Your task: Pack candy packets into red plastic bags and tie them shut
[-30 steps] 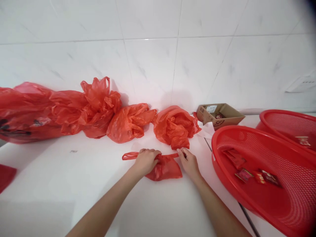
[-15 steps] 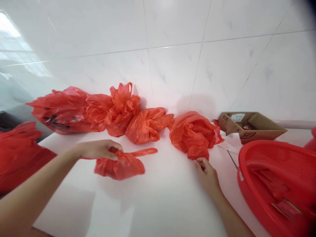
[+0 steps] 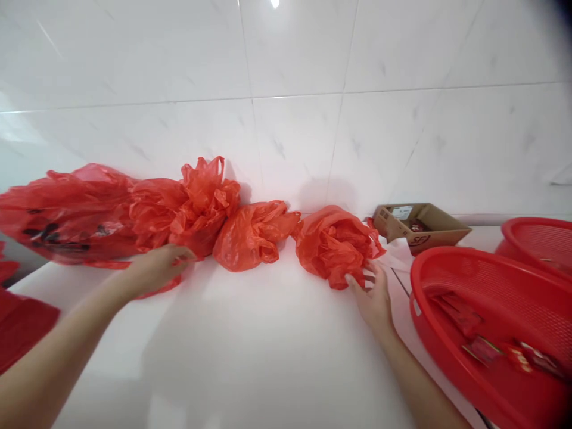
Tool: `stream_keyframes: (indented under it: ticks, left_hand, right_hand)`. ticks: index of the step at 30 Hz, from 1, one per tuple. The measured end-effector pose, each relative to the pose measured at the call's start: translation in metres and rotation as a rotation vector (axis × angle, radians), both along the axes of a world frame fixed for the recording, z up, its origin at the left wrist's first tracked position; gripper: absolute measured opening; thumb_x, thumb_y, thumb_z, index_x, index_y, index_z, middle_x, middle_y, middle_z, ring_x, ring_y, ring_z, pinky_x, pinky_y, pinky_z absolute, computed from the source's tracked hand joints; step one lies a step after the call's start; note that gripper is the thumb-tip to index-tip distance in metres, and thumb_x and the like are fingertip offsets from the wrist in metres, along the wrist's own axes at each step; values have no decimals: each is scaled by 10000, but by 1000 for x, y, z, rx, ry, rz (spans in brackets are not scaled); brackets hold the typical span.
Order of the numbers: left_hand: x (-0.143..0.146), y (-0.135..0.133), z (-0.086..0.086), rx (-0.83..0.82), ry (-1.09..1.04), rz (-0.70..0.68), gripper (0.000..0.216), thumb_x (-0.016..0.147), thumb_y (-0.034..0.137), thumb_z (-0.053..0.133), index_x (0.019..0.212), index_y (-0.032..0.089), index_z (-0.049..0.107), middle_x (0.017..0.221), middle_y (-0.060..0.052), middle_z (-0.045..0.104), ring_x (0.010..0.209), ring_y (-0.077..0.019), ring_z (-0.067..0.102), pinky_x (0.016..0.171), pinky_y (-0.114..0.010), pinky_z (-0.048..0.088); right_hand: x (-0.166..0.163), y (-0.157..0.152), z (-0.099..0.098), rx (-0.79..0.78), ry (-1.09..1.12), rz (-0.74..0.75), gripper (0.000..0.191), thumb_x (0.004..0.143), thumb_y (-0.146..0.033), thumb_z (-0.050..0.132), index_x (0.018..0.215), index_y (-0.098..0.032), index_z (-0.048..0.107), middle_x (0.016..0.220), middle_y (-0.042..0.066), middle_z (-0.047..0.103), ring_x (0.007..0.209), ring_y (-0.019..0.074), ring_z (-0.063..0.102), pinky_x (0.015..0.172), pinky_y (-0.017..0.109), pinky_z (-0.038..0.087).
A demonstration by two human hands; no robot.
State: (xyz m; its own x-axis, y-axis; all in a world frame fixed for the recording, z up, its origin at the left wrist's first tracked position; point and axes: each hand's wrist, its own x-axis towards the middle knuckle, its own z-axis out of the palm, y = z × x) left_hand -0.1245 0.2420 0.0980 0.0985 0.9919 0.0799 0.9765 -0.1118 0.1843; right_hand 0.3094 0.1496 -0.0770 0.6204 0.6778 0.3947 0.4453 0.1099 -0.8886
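Note:
My left hand (image 3: 161,268) is slightly blurred, with its fingers curled on a small red plastic bag (image 3: 158,292) at the front of the bag row. Most of that bag is hidden behind the hand and merges with the crumpled red bags (image 3: 205,202) behind. A filled red bag (image 3: 250,235) rests to the right of these. Further right is a loose bundle of red plastic bags (image 3: 333,244). My right hand (image 3: 375,295) touches its front right edge, thumb and fingers apart.
A white table (image 3: 268,345) meets a tiled wall. A cardboard box (image 3: 438,238) stands at the back right, behind a red plastic basket (image 3: 420,274) with small red packets inside. A second red basket (image 3: 531,223) is behind it. A large red bag (image 3: 89,208) lies at left.
My left hand has moved left and back with the small bag, from the open table to the bag row. My right hand's fingers have spread at the bundle. The view has shifted right.

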Motion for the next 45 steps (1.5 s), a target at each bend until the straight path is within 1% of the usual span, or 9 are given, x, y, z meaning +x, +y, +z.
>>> stream_keyframes:
  ticks: [6, 9, 12, 16, 25, 30, 37, 40, 45]
  left_hand:
    - [114, -40, -18, -370, -363, -473, 380, 856, 511, 520, 1045, 220, 676, 986, -56, 700, 884, -228, 623, 765, -309, 461]
    - [161, -54, -42, -698, -792, -501, 497, 856, 527, 524, 1251, 231, 579, 1121, -93, 664, 926, -221, 628, 752, -326, 501]
    - [191, -60, -66, -865, -1159, -505, 387, 809, 413, 620, 1116, 179, 652, 1025, -102, 687, 801, -194, 635, 613, -271, 492]
    - [198, -60, -93, -671, -1373, -413, 154, 710, 270, 709, 701, 129, 647, 602, -1, 607, 506, -97, 494, 477, -207, 390]
    - [151, -61, -118, -508, -1597, -239, 281, 796, 432, 658, 913, 176, 656, 983, -78, 697, 922, -254, 668, 800, -373, 535]
    - [162, -81, -109, -388, -1522, -257, 207, 800, 346, 682, 923, 180, 693, 997, -75, 687, 927, -228, 647, 843, -345, 515]
    - [195, -118, -109, -199, -1118, -597, 247, 932, 250, 494, 951, 222, 738, 1088, -96, 634, 990, -210, 604, 864, -326, 493]
    - [195, -130, -111, -203, -940, -724, 304, 941, 176, 419, 992, 228, 714, 1082, -90, 640, 972, -188, 613, 940, -363, 467]
    - [181, -141, -94, -389, -424, -857, 381, 749, 1, 499, 867, 283, 728, 853, 0, 699, 1009, -212, 618, 1139, -606, 109]
  right_hand:
    - [-24, -9, 37, 52, -246, 177, 210, 875, -369, 547, 926, -180, 624, 1010, 95, 615, 968, 233, 556, 840, 385, 463]
    - [-54, -38, 57, 198, -560, 328, 142, 864, -220, 544, 977, -201, 628, 1084, 100, 594, 1006, 243, 538, 860, 401, 442]
    - [-71, -60, 56, 90, -747, 527, 187, 838, -107, 490, 905, -204, 635, 945, 73, 596, 790, 197, 537, 695, 335, 441]
    - [-58, -70, 43, -170, -690, 599, 361, 814, -32, 409, 1023, -219, 637, 949, 63, 576, 705, 165, 531, 625, 289, 437]
    - [-11, -76, 43, -328, -374, 470, 263, 896, -151, 396, 905, -240, 642, 1067, 50, 579, 948, 183, 593, 757, 308, 483]
    - [-19, -75, 64, -142, -372, 229, 215, 884, -185, 411, 856, -235, 618, 1256, 70, 516, 1169, 238, 499, 823, 357, 480]
    - [-59, -53, 79, -218, -207, 546, 270, 864, -278, 544, 1132, -239, 556, 1125, 52, 609, 1027, 203, 570, 902, 365, 455]
    - [-55, -35, 71, -246, 69, 575, 118, 850, -316, 551, 860, -203, 583, 826, 14, 631, 737, 160, 578, 688, 292, 471]
    - [-18, -7, 85, 79, 639, 295, 252, 686, -351, 662, 836, -198, 528, 669, -36, 569, 571, 121, 525, 538, 236, 418]
